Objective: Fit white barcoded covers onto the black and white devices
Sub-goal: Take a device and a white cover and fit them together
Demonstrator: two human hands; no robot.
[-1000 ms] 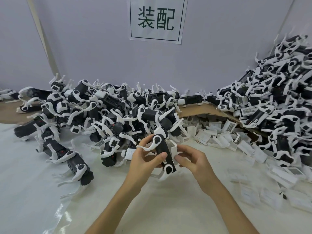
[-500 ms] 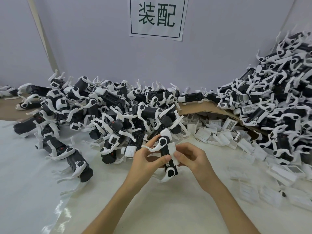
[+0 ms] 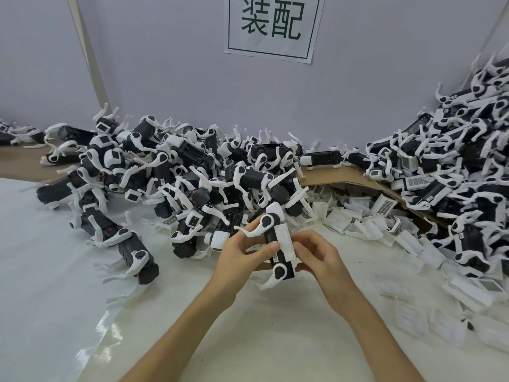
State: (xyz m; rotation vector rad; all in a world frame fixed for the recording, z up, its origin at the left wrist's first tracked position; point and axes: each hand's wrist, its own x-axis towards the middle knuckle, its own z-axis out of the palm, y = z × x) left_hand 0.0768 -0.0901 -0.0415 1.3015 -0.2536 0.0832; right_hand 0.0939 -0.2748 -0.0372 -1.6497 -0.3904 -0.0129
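Observation:
I hold one black and white device (image 3: 275, 245) above the table's middle, a small dog-shaped body with white legs. My left hand (image 3: 242, 253) grips its left side, thumb across the black body. My right hand (image 3: 316, 256) presses a white cover (image 3: 286, 239) against the device's right side. The cover lies flat along the body; its barcode is not visible from here. Loose white barcoded covers (image 3: 358, 216) lie scattered to the right of my hands.
A big heap of devices (image 3: 176, 172) fills the back left and middle. A taller heap of devices (image 3: 454, 166) rises at the right on sloping cardboard (image 3: 344, 177). The table is draped in white sheet (image 3: 55, 271). A paper sign (image 3: 271, 23) hangs on the wall.
My right hand has brought the white cover from beside the device onto its side. The device has tilted a little and sits closer between both hands.

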